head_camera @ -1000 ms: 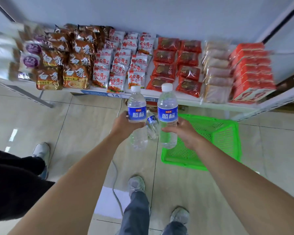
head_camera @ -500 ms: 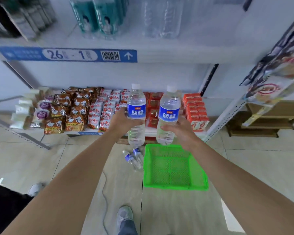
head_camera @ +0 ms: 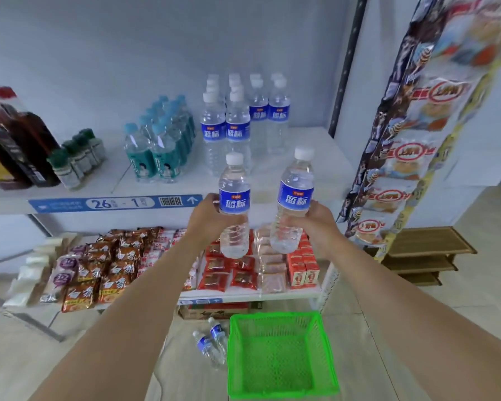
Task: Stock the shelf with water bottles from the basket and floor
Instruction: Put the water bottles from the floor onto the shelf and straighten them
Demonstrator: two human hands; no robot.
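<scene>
My left hand (head_camera: 207, 218) grips a clear water bottle (head_camera: 234, 204) with a blue label and white cap, held upright. My right hand (head_camera: 320, 219) grips a second, like bottle (head_camera: 294, 201), tilted slightly right. Both hang just in front of the edge of the white upper shelf (head_camera: 272, 180). Several matching bottles (head_camera: 237, 123) stand in rows at the back of that shelf. Two more bottles (head_camera: 211, 344) lie on the floor left of the green basket (head_camera: 281, 357), which shows nothing inside.
Teal-labelled bottles (head_camera: 159, 146), small green-capped bottles (head_camera: 75, 157) and dark bottles (head_camera: 12, 140) fill the shelf's left. The lower shelf (head_camera: 243, 295) holds snack packets. A hanging snack strip (head_camera: 402, 140) is at the right, with a wooden rack (head_camera: 422, 256) behind.
Both hands have lifted the two bottles from floor height up to the upper shelf's edge. My view has tilted up, bringing the stocked shelf into sight.
</scene>
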